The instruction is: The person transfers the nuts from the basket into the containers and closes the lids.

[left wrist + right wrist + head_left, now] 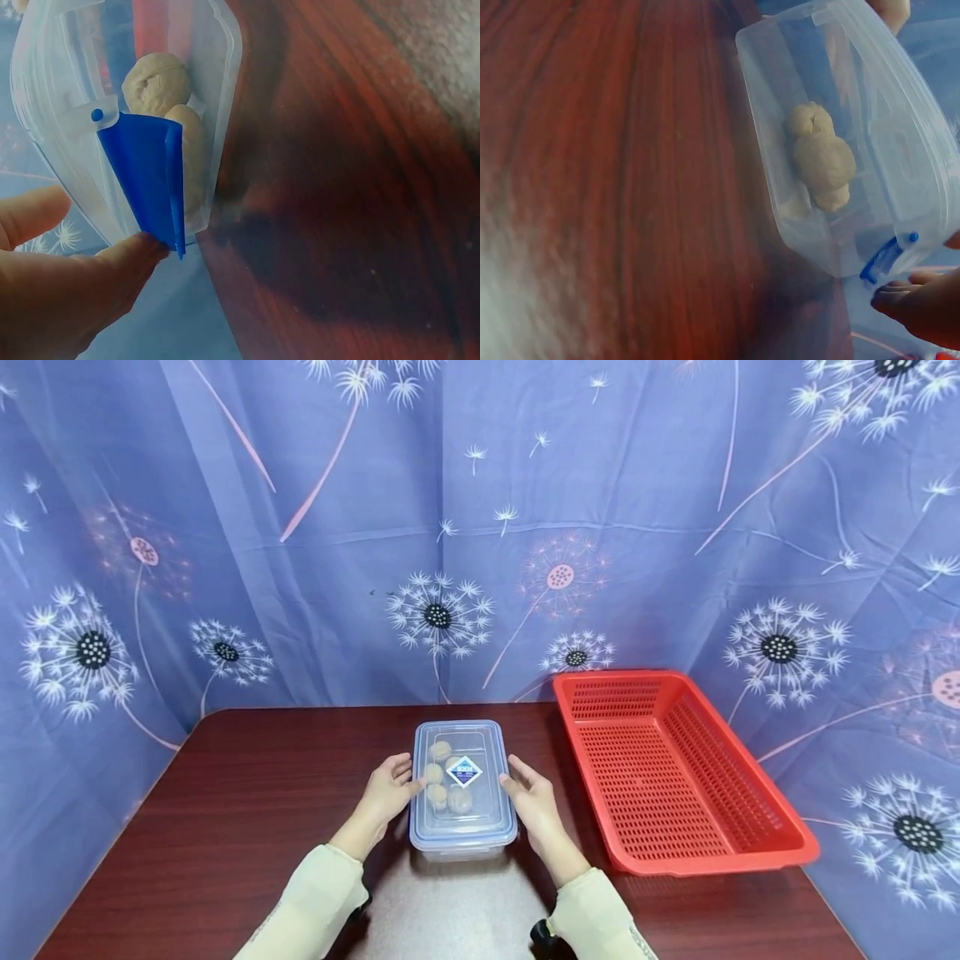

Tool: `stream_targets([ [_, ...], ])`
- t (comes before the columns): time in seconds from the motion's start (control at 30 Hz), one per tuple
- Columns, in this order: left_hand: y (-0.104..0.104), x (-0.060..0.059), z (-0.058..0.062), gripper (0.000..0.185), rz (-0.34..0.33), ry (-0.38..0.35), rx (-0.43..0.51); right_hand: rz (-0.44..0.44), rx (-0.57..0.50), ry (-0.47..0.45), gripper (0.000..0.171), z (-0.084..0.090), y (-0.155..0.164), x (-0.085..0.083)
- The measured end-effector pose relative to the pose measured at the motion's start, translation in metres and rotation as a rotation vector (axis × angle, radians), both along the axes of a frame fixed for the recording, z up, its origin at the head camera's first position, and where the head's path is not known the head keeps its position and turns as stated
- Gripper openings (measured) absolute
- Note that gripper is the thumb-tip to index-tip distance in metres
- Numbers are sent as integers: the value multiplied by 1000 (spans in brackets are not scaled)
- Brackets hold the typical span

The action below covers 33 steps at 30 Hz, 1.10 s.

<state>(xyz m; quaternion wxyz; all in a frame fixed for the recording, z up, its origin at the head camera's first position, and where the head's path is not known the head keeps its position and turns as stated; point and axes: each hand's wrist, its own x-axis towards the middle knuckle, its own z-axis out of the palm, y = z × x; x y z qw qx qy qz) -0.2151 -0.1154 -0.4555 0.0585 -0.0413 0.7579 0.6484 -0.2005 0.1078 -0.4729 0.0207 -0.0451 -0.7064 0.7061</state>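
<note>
A clear plastic food container (487,743) with a blue-edged lid and a diamond-shaped label lies in front of me, its long side pointing away. Several walnuts (437,796) show through the lid. My left hand (386,793) holds its left side, thumb over the lid edge. In the left wrist view, a fingertip touches the lower end of a blue latch (146,176), which angles out from the wall. My right hand (534,802) holds the opposite side, thumb at the lid edge. The right wrist view shows its fingers (911,300) beside another blue latch (883,259), also angled outward.
A red slotted plastic basket (637,785) stands to the right on the dark wooden table (225,827). Behind the table hangs a blue curtain (337,635) with dandelion prints.
</note>
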Motion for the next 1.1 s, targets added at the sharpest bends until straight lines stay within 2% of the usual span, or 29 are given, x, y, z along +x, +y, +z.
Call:
stream_targets([
  [0.13, -3, 0, -2, 62, 3, -62, -16, 38, -36, -55, 57, -1, 4, -1],
  [0.3, -6, 1, -6, 70, -11, -169, 108, 71, -87, -131, 61, 0, 6, -1],
  [0.4, -7, 1, -8, 74, -27, -224, 179, 57, -82, -153, 60, -1, 6, -1],
  [0.5, -8, 1, -10, 75, -22, -235, 171, 20, -45, -164, 60, -2, 5, -1],
  [0.77, -5, 4, -7, 65, 20, -145, -46, -40, 10, -160, 61, 0, 4, 0],
  [0.93, -2, 4, -2, 53, 37, -39, -183, -58, 37, -133, 59, 2, 2, -1],
  [1.1, 3, 5, 3, 49, 35, 48, -325, -84, 90, -89, 52, 6, 0, 0],
])
